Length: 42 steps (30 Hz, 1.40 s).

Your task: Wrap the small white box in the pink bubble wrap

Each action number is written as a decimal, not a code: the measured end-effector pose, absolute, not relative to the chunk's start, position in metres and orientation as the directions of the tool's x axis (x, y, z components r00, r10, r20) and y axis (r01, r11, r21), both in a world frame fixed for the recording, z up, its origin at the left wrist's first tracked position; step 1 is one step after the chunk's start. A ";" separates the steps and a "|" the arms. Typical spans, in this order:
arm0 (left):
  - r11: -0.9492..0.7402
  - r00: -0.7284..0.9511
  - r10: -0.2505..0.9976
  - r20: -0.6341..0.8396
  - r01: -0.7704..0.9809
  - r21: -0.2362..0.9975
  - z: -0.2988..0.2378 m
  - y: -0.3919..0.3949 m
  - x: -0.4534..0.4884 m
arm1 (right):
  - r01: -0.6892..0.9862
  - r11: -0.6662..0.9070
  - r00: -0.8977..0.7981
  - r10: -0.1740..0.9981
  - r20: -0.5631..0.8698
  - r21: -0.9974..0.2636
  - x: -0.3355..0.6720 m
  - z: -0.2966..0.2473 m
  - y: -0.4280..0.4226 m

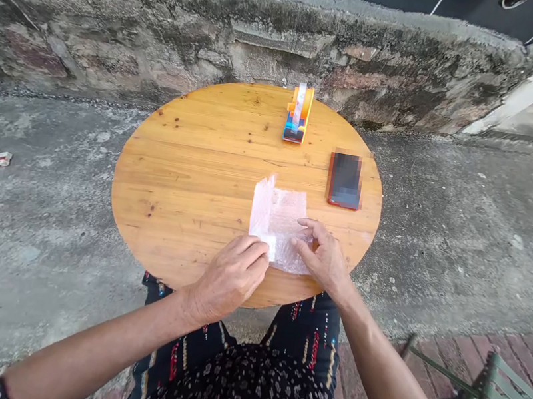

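Bubble wrap (290,207) lies on the table (188,180), toward the wearer's edge. White piece (269,246) at its near left corner; an item or a folded layer, glare leaves this unclear. Left hand (240,266): fingers curled together, pinching the white piece. Right hand (323,252): thumb and fingers spread over the wrap's right side. Technique, as judged: hold lightly with the left, smooth the film outward with the right, keep edges square. Beyond: phone (346,180) right, tape dispenser (298,113) near far rim.
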<state>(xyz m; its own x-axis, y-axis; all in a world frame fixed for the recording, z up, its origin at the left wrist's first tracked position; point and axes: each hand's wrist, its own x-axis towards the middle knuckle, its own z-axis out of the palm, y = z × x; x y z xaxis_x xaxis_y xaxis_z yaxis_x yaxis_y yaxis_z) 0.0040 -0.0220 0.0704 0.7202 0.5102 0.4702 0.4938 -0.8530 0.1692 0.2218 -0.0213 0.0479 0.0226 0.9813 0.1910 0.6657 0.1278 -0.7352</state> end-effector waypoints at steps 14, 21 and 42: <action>-0.899 0.824 0.433 0.366 0.364 0.243 0.085 -0.008 -0.003 | 0.677 -0.133 0.190 0.982 -0.003 -0.724 0.241 0.057 -0.067; -0.942 0.908 0.328 0.261 0.296 0.156 0.092 0.003 -0.002 | 0.704 -0.162 0.141 0.986 -0.087 -0.692 0.232 0.066 -0.065; -0.936 0.968 0.249 -0.025 0.248 0.249 0.115 0.024 0.013 | 0.451 -0.323 0.120 0.946 -0.302 -0.832 0.213 0.067 -0.071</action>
<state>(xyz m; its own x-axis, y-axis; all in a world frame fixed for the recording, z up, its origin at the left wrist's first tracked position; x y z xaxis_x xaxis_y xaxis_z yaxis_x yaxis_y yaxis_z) 0.0126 0.0237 0.1149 0.9681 0.2494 -0.0254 0.2477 -0.9363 0.2489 0.2127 -0.0709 0.0671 0.1197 0.9458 -0.3018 0.4513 -0.3226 -0.8320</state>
